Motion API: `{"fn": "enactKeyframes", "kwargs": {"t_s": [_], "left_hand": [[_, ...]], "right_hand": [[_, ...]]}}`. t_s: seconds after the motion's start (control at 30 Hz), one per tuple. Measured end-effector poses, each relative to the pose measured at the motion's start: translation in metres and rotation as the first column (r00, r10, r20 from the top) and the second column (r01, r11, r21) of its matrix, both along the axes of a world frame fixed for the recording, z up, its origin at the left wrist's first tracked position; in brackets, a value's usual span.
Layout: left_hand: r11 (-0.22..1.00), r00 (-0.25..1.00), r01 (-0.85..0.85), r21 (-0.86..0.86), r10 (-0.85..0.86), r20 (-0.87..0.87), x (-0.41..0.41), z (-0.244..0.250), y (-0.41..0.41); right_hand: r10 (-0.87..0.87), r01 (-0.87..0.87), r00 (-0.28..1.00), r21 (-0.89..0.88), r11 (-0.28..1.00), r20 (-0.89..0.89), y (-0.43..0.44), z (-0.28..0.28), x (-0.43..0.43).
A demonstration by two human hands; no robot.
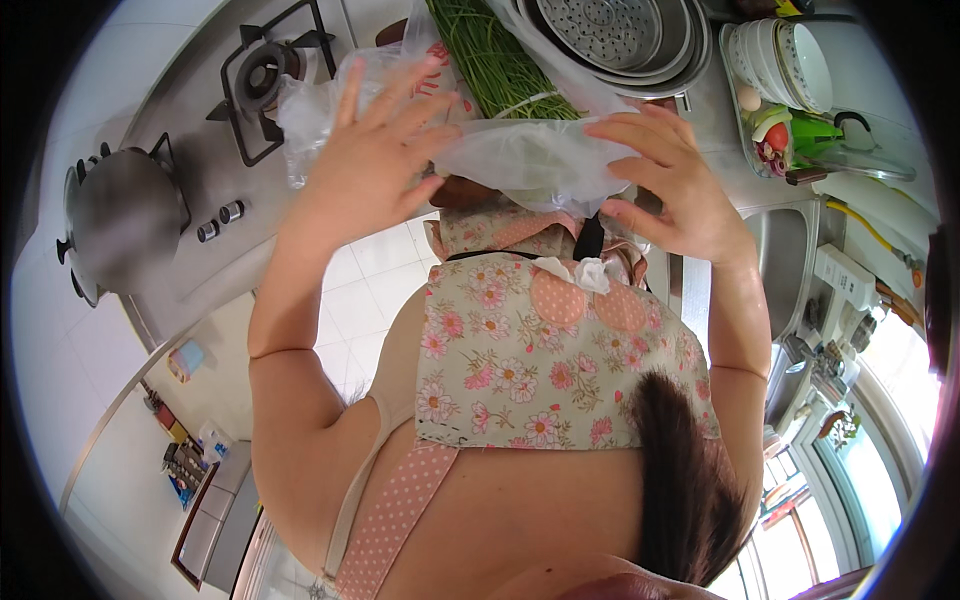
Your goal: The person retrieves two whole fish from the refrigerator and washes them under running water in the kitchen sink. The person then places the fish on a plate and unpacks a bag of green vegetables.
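A bundle of thin green stalks, seemingly garlic chives, lies in a clear plastic bag at the counter's front edge. A pale tie crosses the bundle near its lower end. My left hand is spread over the bag's left side, its fingertips by a crumpled bag with red print. On the other side, my right hand has its fingers apart at the bag's right edge. I see no firm grip in either hand; what lies under the palms is hidden.
A gas burner and a lidded pot stand on the left. Nested steel steamer pans are behind the bag. To the right are stacked bowls, a tray with an egg and vegetables, and a sink.
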State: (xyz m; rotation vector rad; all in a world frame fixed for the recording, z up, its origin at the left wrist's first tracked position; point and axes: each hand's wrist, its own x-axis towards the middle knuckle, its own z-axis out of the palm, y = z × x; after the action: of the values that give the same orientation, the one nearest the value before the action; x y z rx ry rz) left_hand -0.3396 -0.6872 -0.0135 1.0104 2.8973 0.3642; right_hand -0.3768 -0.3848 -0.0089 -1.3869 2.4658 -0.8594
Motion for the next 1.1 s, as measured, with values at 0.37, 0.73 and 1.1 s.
{"fn": "enactKeyframes", "kwargs": {"t_s": [0.37,0.73,1.1], "left_hand": [[0.921,0.96,0.093,0.379,-0.184,0.209,0.011,-0.041,0.038],[0.834,0.991,0.063,0.548,-0.115,0.061,0.002,-0.031,0.05],[0.519,0.744,-0.633,0.575,0.613,0.265,-0.002,-0.079,0.064]], "right_hand": [[-0.273,0.3,0.935,0.096,0.949,-0.225,-0.002,-0.025,-0.007],[-0.328,0.393,0.92,0.476,0.787,-0.216,-0.094,-0.042,-0.033],[-0.596,0.596,0.779,0.528,0.606,-0.195,-0.104,-0.087,-0.043]]}}
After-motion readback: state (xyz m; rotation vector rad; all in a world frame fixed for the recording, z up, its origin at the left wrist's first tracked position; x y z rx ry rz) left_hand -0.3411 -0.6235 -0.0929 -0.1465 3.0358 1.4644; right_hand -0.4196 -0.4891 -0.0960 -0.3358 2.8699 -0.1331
